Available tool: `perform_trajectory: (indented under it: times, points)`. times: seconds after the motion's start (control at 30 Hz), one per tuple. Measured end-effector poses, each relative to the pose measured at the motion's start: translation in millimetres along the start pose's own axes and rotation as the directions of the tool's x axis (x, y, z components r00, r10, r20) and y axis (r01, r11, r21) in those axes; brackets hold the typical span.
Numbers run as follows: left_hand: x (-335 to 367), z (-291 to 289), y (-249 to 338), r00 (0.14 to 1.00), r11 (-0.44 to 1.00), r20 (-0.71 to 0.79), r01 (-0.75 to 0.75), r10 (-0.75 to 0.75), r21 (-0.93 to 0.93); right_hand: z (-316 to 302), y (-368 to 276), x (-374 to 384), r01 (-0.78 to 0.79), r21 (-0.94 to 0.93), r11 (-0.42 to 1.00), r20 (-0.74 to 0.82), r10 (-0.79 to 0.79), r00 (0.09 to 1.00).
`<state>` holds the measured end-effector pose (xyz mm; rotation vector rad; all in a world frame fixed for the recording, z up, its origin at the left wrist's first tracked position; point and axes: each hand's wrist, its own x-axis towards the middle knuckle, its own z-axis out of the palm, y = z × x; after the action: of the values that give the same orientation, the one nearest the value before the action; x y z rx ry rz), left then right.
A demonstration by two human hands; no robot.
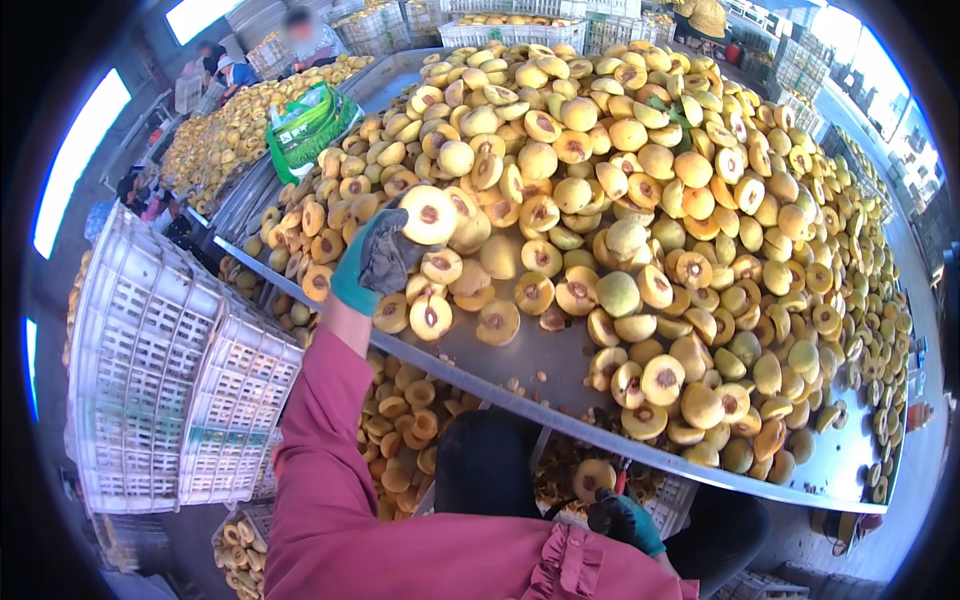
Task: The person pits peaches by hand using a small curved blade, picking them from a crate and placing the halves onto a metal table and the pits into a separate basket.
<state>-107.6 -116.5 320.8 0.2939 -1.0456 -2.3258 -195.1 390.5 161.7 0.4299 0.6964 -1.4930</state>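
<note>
My left hand (385, 255), in a grey and teal glove, reaches over the metal table and grips a halved yellow peach (429, 214), its cut face and brown centre turned up. Low by my lap is my right hand (622, 520), also gloved and closed. A slim tool with a red part (622, 477) sticks up from it; its kind is hard to make out. Another peach half (594, 480) shows right beside these fingers, above a crate, and I cannot tell whether they touch it. A big heap of peach halves (600, 170) covers much of the table.
The metal table's raised front edge (470, 388) runs between me and the heap. White plastic crates (150, 370) stand at the left. Below the table edge, a container holds more peach halves (405, 420). A green bag (312, 130) lies at the back left; other people (310, 45) are beyond.
</note>
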Motion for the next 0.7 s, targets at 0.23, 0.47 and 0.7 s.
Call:
perform_trajectory:
  times: [0.23,0.47,0.7]
  points:
    - [-62,40,-69,0.912,0.883,0.344,-0.339,0.224,0.323,39,15,-37,0.112,-0.162,0.980,-0.086,-0.127,0.988]
    - [-110,109,-150,0.934,0.873,0.140,0.358,-0.329,-0.331,3,20,-62,0.378,-0.406,0.832,0.100,-0.370,0.923]
    - [-142,201,-220,0.860,0.921,0.375,0.235,-0.346,0.310,52,-38,-115,0.627,-0.097,0.773,0.247,-0.591,0.768]
